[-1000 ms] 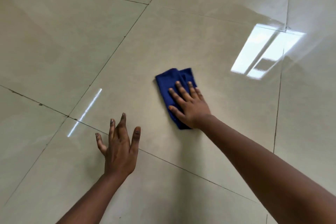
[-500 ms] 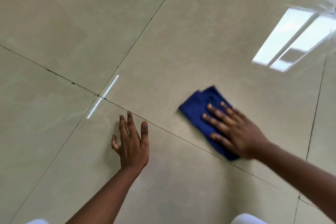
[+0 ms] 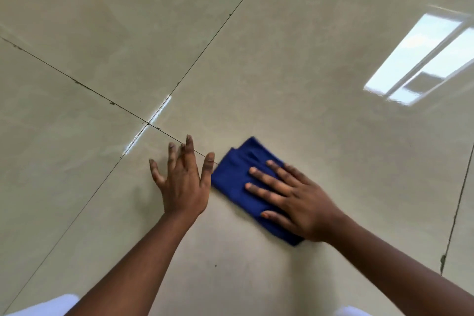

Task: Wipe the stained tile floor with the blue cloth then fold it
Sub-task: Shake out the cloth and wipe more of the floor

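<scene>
Your right hand lies flat with its fingers spread wide, palm down on the blue cloth, pressing it against the tile floor a little right of the frame's centre, in the lower half. The cloth is folded into a rough oblong (a few layers show at its upper corner) and runs diagonally from upper left to lower right, its lower end poking out below your wrist. It is pinned under the palm, not gripped.

Your left hand sits just left of the cloth, open, fingers splayed and holding nothing; its thumb is right beside the cloth's left edge, and whether the two touch cannot be told. The fingertips reach a dark grout line that crosses the frame from the left edge toward the cloth. A second grout line runs from the top of the frame down to the lower left, and the two meet left of your left hand.

The tiles are glossy beige. A bright window reflection gleams at the upper right, well apart from both hands.
</scene>
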